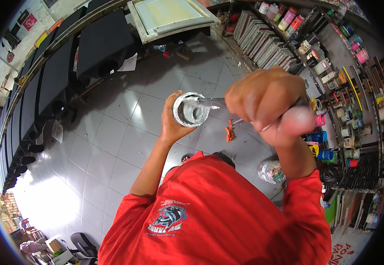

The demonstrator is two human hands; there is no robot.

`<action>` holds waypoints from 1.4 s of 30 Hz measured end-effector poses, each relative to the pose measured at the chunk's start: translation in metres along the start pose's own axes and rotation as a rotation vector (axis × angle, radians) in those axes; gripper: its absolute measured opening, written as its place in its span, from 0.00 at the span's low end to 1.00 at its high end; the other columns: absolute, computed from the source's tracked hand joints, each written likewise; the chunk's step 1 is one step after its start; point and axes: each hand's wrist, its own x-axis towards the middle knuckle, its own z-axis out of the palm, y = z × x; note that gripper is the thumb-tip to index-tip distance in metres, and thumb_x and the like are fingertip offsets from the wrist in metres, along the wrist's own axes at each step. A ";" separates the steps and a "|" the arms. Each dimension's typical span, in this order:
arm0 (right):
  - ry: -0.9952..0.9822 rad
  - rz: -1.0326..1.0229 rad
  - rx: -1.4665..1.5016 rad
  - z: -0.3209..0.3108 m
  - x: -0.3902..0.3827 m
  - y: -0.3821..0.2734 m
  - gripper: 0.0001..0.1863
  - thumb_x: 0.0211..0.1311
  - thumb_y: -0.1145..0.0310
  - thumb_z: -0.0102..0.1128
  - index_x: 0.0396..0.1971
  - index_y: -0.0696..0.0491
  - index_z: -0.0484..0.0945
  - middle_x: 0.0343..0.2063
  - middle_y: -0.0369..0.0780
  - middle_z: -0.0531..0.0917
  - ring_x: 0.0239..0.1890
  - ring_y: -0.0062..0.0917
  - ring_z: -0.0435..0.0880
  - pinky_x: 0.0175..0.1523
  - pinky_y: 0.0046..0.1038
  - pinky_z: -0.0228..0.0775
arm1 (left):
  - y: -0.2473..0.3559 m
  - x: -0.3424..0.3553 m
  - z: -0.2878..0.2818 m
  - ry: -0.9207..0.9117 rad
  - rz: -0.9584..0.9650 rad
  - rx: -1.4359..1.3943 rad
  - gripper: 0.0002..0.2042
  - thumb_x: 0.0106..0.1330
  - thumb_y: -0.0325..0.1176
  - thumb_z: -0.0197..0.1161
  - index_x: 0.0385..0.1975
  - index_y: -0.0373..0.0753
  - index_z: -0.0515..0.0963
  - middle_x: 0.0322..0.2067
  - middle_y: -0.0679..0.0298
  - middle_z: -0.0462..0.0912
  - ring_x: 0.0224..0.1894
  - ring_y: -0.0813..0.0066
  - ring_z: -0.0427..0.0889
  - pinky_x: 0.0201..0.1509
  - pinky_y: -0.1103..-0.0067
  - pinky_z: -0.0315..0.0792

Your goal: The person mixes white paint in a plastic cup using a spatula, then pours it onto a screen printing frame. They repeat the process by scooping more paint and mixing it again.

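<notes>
My left hand (170, 123) is wrapped round the side of a round open container (178, 113), tilted so that its mouth faces up toward me. Silvery-white paint coats the inside and the rim. In my right hand (269, 106), closed in a fist at the right of the container, is a thin stirring tool (213, 104). Its whitish end reaches over the rim into the paint. The tool and my right thumb are blurred, and its exact kind cannot be made out.
Black-covered boards (103, 42) line the left side. A framed printing screen (174, 17) lies at the top. At the right, shelves hold paint bottles (289, 20) and stacked frames (258, 42). On the tiled floor are an orange object (230, 132) and a clear plastic container (269, 171).
</notes>
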 end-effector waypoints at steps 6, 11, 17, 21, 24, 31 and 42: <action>0.036 0.078 0.035 0.001 0.003 0.017 0.30 0.64 0.42 0.56 0.12 0.51 0.67 0.08 0.32 0.68 0.08 0.20 0.63 0.16 0.23 0.52 | -0.007 0.010 -0.003 -0.011 -0.050 0.034 0.47 0.31 0.33 0.82 0.58 0.38 0.64 0.55 0.50 0.73 0.58 0.53 0.75 0.61 0.65 0.70; -0.015 -0.002 0.017 -0.017 0.019 0.034 0.26 0.62 0.48 0.59 0.12 0.52 0.68 0.10 0.34 0.71 0.10 0.22 0.67 0.18 0.23 0.56 | -0.023 0.029 0.002 -0.014 0.003 0.132 0.46 0.32 0.35 0.81 0.58 0.35 0.66 0.55 0.50 0.74 0.56 0.52 0.76 0.59 0.66 0.71; -0.036 0.006 0.219 -0.079 0.047 0.061 0.24 0.63 0.52 0.58 0.15 0.54 0.71 0.12 0.36 0.72 0.13 0.22 0.69 0.20 0.25 0.60 | -0.052 0.059 0.014 -0.053 -0.156 0.061 0.42 0.32 0.34 0.78 0.55 0.36 0.69 0.54 0.51 0.75 0.56 0.53 0.76 0.59 0.66 0.71; -0.176 -0.155 0.108 -0.115 0.060 0.097 0.31 0.66 0.40 0.51 0.13 0.52 0.69 0.08 0.33 0.68 0.07 0.19 0.63 0.15 0.24 0.58 | -0.075 0.111 0.037 -0.179 -0.113 -0.025 0.42 0.31 0.34 0.77 0.56 0.37 0.69 0.54 0.54 0.75 0.57 0.55 0.76 0.60 0.67 0.70; -0.183 -0.097 0.298 -0.166 0.086 0.100 0.31 0.66 0.41 0.52 0.12 0.52 0.68 0.09 0.32 0.69 0.07 0.20 0.63 0.15 0.24 0.58 | -0.093 0.131 0.045 -0.220 -0.190 0.046 0.44 0.30 0.35 0.76 0.57 0.38 0.69 0.55 0.55 0.75 0.57 0.56 0.76 0.61 0.67 0.69; -0.292 -0.100 -0.153 -0.251 0.113 0.151 0.20 0.65 0.51 0.58 0.30 0.56 0.78 0.22 0.41 0.80 0.24 0.33 0.80 0.30 0.31 0.72 | -0.125 0.189 0.085 -0.135 -0.302 0.102 0.45 0.30 0.34 0.77 0.58 0.36 0.67 0.56 0.53 0.74 0.59 0.54 0.74 0.62 0.66 0.68; -0.056 0.724 -0.226 -0.345 0.099 0.192 0.11 0.63 0.71 0.54 0.35 0.63 0.81 0.29 0.45 0.84 0.30 0.30 0.85 0.36 0.27 0.78 | -0.176 0.223 0.091 -0.078 -0.127 0.469 0.42 0.33 0.32 0.79 0.56 0.33 0.69 0.55 0.47 0.73 0.59 0.45 0.71 0.63 0.60 0.66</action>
